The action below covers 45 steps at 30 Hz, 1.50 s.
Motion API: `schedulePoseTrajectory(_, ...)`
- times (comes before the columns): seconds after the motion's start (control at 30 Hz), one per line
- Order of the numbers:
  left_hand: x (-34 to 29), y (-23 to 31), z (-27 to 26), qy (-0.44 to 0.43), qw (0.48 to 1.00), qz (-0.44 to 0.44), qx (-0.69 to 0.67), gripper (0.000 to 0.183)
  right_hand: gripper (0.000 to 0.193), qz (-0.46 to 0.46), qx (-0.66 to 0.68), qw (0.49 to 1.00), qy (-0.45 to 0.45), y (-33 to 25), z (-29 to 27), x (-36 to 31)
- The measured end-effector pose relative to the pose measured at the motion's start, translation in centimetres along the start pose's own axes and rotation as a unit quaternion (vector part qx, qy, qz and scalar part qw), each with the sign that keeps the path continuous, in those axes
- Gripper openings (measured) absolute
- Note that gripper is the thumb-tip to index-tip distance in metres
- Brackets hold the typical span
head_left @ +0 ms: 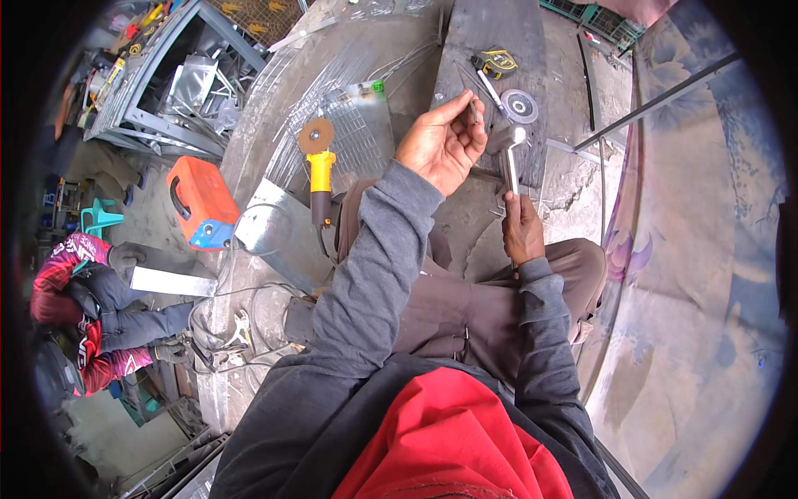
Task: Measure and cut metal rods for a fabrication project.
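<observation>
My left hand [445, 145] is raised over the dark board, thumb and fingertips pinched on a thin metal piece [475, 108] whose exact kind I cannot make out. Just to its right, my right hand [524, 231] grips a hammer [513, 166] by its shiny metal handle, head pointing away from me. The hammer head is close to the left fingers but apart from them. Beyond the hands, a grinding disc [519, 106], a white marker-like stick [490, 90] and a yellow-black tape measure [496, 64] lie on the dark board [499, 29].
A yellow angle grinder [321, 170] with a brown disc lies left on sheet metal [278, 220]. Farther left are an orange welding machine [201, 200], tangled cables [249, 299] and a gloved co-worker [87, 316] with a metal strip. A metal bar [657, 104] and painted cloth [698, 274] are at right.
</observation>
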<state>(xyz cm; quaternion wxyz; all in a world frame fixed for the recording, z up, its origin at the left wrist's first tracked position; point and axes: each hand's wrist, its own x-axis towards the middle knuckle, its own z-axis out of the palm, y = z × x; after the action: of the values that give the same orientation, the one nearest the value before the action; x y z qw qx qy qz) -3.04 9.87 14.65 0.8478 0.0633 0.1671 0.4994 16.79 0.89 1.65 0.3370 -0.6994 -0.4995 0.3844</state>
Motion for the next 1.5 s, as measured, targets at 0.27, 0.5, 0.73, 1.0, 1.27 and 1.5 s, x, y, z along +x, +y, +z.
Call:
schedulePoseTrajectory(0.27,1.1,-1.0,1.1,-0.009,1.0,0.022,0.02,0.013,0.043,-0.026,-0.04,0.999,0.007,0.5,0.0,0.1)
schedulePoseTrajectory(0.5,1.1,-1.1,1.2,0.006,0.999,0.026,0.019,0.014,0.045,-0.003,0.0,1.0,-0.002,0.1,0.1,-0.1)
schedulePoseTrajectory(0.73,-0.7,-2.5,-2.1,0.043,0.989,-0.022,0.141,0.012,0.044,0.001,-0.013,1.0,-0.004,0.4,0.2,-0.2)
schedulePoseTrajectory(1.0,-1.5,-6.1,-10.4,0.161,0.902,-0.012,0.402,0.02,0.045,-0.008,0.004,1.0,-0.003,0.1,0.3,0.0)
schedulePoseTrajectory(1.27,0.3,-7.6,-13.6,0.165,0.869,-0.003,0.466,0.027,0.045,-0.013,-0.022,1.0,0.009,-0.3,0.4,-0.4)
schedulePoseTrajectory(1.5,1.8,-7.5,-14.3,0.19,0.856,0.032,0.48,0.026,0.044,-0.058,-0.053,0.997,0.027,-3.9,0.6,-0.3)
